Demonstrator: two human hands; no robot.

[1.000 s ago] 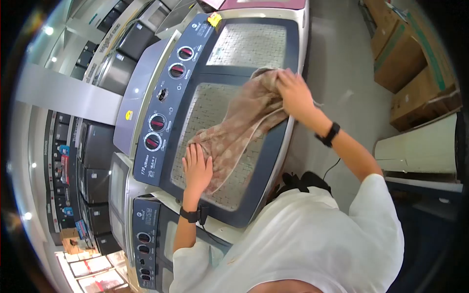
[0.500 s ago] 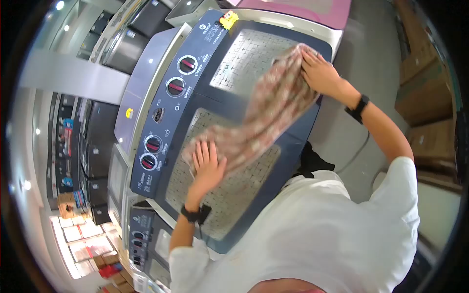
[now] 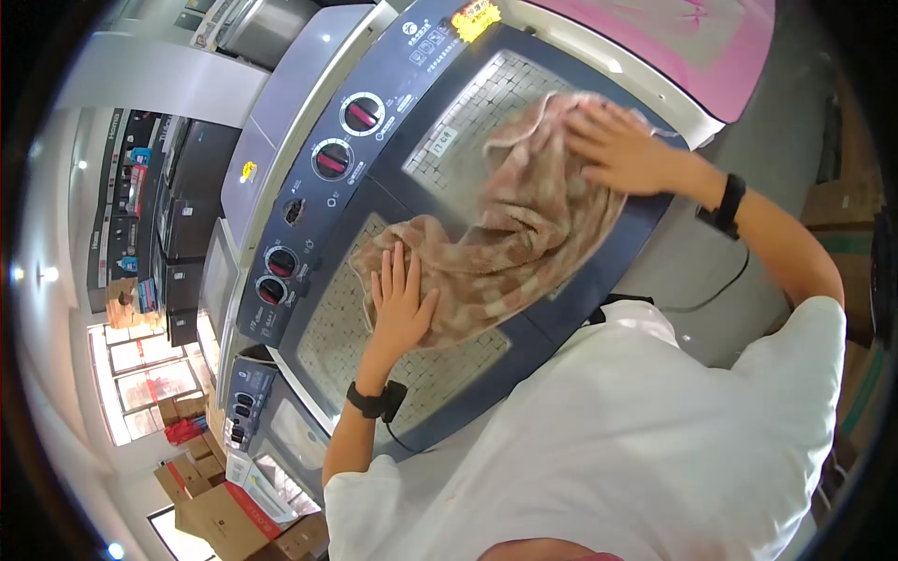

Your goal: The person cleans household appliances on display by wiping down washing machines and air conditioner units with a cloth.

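A brown-and-pink patterned towel lies rumpled across the top of a dark blue twin-tub washing machine, covering parts of both lid windows. My left hand rests flat on the towel's left end, over the nearer lid, with fingers stretched out. On its other end, by the machine's front right edge, my right hand presses down with the palm flat and fingers extended, slightly blurred. Between the hands the cloth is bunched in loose folds. Both wrists wear black bands.
Control knobs line the machine's panel, with a yellow tag at its upper corner. A pink-topped machine adjoins on the right; another washer stands at left. Cardboard boxes are stacked beyond. A cable hangs near my right wrist.
The towel's middle has gone from stretched lengthwise to slack and bunched. Both hands remain flat on its ends. My view has shifted, bringing more of the pink machine and the boxes into sight.
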